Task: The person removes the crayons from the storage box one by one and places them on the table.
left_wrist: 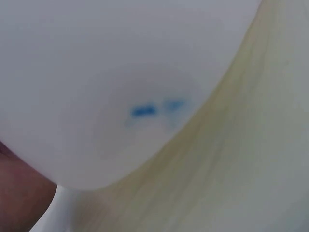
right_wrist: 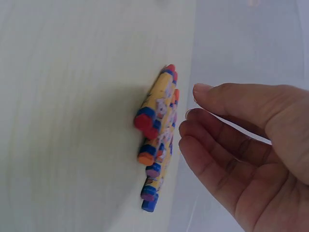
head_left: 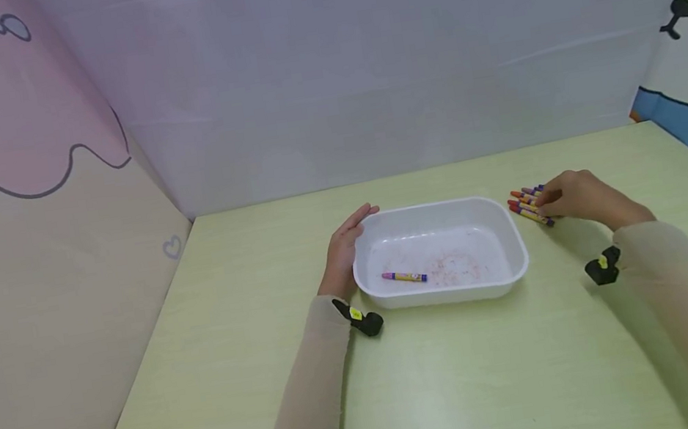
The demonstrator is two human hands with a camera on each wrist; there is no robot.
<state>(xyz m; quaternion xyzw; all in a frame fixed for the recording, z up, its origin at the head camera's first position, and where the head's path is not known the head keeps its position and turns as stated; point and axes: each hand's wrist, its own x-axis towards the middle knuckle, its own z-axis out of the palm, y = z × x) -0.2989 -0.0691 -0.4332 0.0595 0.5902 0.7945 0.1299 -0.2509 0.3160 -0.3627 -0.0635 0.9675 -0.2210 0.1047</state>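
Observation:
Along the outer left wall of a white plastic tray (head_left: 443,296), my left hand (head_left: 344,250) rests with its fingers straight. A pink-tipped crayon (head_left: 404,277) lies in the tray at the front left. Right of the tray, several crayons (head_left: 532,215) lie side by side in a small pile. My right hand (head_left: 578,196) hovers over them, its fingers loosely bent and a gap showing between thumb and fingertips. In the right wrist view, red crayons (right_wrist: 157,99) lie on top, with an orange one (right_wrist: 146,158) and purple and blue ends beside them.
Reddish smudges mark the tray's floor, and blue marks (left_wrist: 145,110) show on it in the left wrist view. A pale green-yellow table (head_left: 259,271) carries everything. A whitish wall sheet (head_left: 333,97) stands behind it, with printed panels on both sides.

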